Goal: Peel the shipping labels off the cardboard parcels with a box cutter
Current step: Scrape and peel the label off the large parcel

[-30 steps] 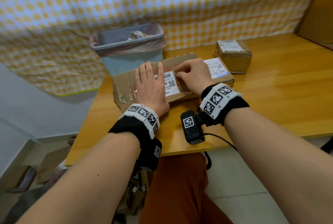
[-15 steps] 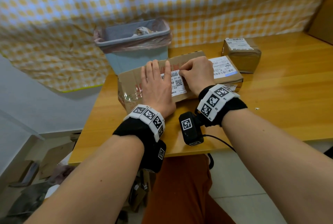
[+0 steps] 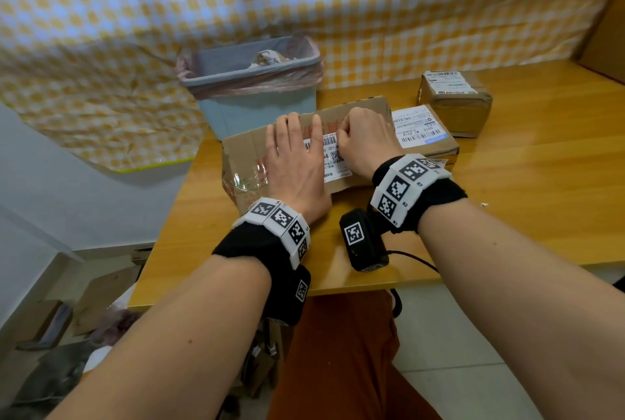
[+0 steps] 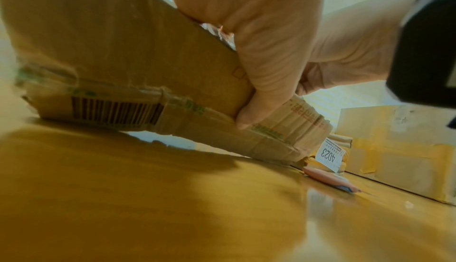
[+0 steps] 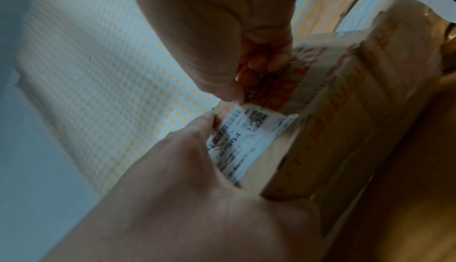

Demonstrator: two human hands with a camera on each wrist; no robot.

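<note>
A flattened cardboard parcel [image 3: 250, 155] lies on the wooden table [image 3: 507, 203]. My left hand [image 3: 296, 155] presses flat on it with straight fingers, and the thumb [image 4: 256, 98] hangs over the near side. A white shipping label [image 3: 334, 162] shows between my hands. My right hand [image 3: 358, 135] is curled at the label's top edge, where thumb and fingertips [image 5: 246, 82] pinch the label [image 5: 246, 131]. A pink and blue box cutter [image 4: 328, 178] lies on the table beside the parcel, held by neither hand.
A second labelled parcel [image 3: 422, 132] lies right of my hands, with a small taped box [image 3: 456, 105] behind it. A blue bin [image 3: 250, 88] lined with a bag stands at the table's back left. A checked cloth hangs behind.
Both hands keep their places on the parcel. The right fingers have worked slightly along the label's top edge, and the head view has shifted a little.
</note>
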